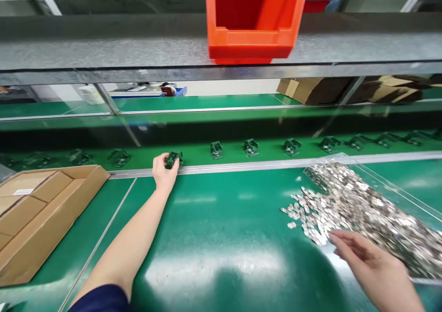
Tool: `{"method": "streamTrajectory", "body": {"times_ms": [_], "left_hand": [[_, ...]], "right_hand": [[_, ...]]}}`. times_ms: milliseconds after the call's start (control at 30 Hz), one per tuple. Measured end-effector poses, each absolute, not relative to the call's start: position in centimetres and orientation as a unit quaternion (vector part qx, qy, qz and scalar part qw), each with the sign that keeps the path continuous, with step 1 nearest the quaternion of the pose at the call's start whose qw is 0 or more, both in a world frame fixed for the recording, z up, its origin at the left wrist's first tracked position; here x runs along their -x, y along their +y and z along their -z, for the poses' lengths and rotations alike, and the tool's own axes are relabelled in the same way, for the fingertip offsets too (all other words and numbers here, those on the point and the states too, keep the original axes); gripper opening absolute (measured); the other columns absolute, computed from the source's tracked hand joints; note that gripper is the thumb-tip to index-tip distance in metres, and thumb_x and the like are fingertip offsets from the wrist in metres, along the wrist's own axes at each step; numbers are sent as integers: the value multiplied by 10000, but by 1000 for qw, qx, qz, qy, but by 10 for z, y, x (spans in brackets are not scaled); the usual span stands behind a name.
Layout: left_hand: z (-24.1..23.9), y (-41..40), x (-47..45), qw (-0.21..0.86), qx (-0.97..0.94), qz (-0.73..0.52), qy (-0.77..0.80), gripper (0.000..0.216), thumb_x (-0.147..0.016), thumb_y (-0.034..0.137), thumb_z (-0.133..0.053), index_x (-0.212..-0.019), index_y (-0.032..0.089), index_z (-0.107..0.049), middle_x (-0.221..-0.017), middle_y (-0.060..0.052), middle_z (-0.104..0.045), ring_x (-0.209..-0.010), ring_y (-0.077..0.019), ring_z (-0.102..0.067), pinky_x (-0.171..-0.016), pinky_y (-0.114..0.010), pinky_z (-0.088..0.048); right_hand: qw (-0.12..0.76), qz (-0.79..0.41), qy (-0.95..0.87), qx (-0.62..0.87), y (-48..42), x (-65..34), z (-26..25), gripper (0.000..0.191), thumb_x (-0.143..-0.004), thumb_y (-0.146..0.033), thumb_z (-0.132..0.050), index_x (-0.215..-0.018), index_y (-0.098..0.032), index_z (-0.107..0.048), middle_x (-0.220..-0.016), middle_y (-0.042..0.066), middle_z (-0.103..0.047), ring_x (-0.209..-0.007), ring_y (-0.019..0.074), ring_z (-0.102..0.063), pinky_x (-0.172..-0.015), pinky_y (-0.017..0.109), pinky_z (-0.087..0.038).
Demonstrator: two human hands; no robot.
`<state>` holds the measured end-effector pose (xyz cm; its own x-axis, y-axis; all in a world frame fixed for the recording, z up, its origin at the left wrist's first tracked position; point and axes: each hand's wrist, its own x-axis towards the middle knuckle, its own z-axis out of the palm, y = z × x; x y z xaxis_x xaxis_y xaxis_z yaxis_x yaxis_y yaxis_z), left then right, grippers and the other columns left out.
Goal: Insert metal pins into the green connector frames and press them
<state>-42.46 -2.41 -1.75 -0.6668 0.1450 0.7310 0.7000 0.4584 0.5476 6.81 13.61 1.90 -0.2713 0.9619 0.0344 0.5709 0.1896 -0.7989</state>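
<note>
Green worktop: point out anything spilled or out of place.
Small silvery pieces lie scattered on the green worktop, near the right hand and outside the clear container. They look spilled, though perhaps deliberately tipped out.

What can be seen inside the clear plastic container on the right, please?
A heap of small shiny metal pieces lies in the clear plastic container. The heap hides whatever is beneath it, and the right hand covers part of the near side.

At six o'clock the green bench lies open — the left forearm and a carton block eight, the metal heap four; a shelf and red bin bar twelve.
</note>
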Motion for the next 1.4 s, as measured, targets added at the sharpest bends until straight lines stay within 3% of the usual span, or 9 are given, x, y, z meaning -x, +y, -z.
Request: {"method": "streamTrajectory", "body": {"times_ms": [267,433,567,667,800,900,1033,1200,1400], "left_hand": [[28,-57,259,309,583,380,-648,307,-670,254,-795,-878,172,-585,-801,-40,-644,-737,-178,-621,-690,-287,-526],[27,-70,217,236,605,380,-659,603,-639,416,-814,-1109,171,-526,-997,-95,-607,-736,-175,-619,-598,-279,-538],[27,-84,217,95,573,368,-726,1018,-591,546,-795,-1410,217,-288,-1379,-189,-427,-1135,-328,-571,-864,-450,-546],[27,-81,230,-36,547,287,-786,1150,-574,582,-776,-1481,237,-159,-1424,-180,-430,-1263,-397,-477,-993,-558,-457],[28,-65,238,-129,531,248,-800,913,-593,553,-760,-1381,278,-390,-1265,-134,-593,-1154,-395,-569,-927,-568,-497],[24,-58,217,-162,523,352,-759,707,-597,468,-769,-1219,256,-509,-1195,-107,-617,-1047,-328,-634,-895,-501,-537],[8,-58,145,-302,490,498,-648,603,-603,345,-791,-1114,232,-492,-1106,-72,-629,-963,-229,-665,-829,-377,-577],[-12,-58,60,-452,490,533,-521,547,-627,280,-806,-1081,231,-504,-1049,-44,-635,-893,-166,-662,-755,-272,-568],[-12,-64,42,-541,440,524,-490,544,-614,275,-829,-1046,251,-500,-840,16,-627,-687,-111,-628,-605,-196,-532]], "right_hand": [[308,-546,-657,417,48,-48,-24,318,-759,-486,-666,-872,-195,-728,-735,60,-685,-596,180,-597,-558,298,-524],[320,-574,-622,426,29,-69,-28,307,-742,-477,-718,-772,-172,-716,-579,17,-602,-528,146,-536,-502,258,-462],[410,-514,-621,426,26,-110,-33,237,-766,-423,-734,-751,-188,-704,-793,60,-659,-742,186,-596,-575,251,-482],[469,-491,-578,453,24,-147,-28,222,-787,-406,-734,-779,-189,-694,-984,83,-653,-832,189,-592,-630,249,-506],[491,-521,-514,472,11,-177,-16,233,-795,-404,-734,-817,-177,-692,-944,82,-643,-743,166,-584,-580,239,-505],[474,-529,-523,472,-4,-172,-11,213,-781,-386,-745,-771,-179,-696,-950,86,-643,-798,190,-592,-581,241,-496],[414,-521,-597,448,-23,-145,-18,213,-785,-361,-711,-682,-179,-670,-995,98,-629,-894,235,-600,-694,307,-496],[387,-483,-662,423,-34,-125,-34,147,-834,-286,-633,-719,-203,-666,-1172,96,-601,-1104,267,-552,-972,412,-390],[392,-454,-671,435,-40,-119,-23,104,-830,-230,-605,-744,-220,-662,-1242,96,-571,-1186,275,-504,-1000,426,-376]]}}
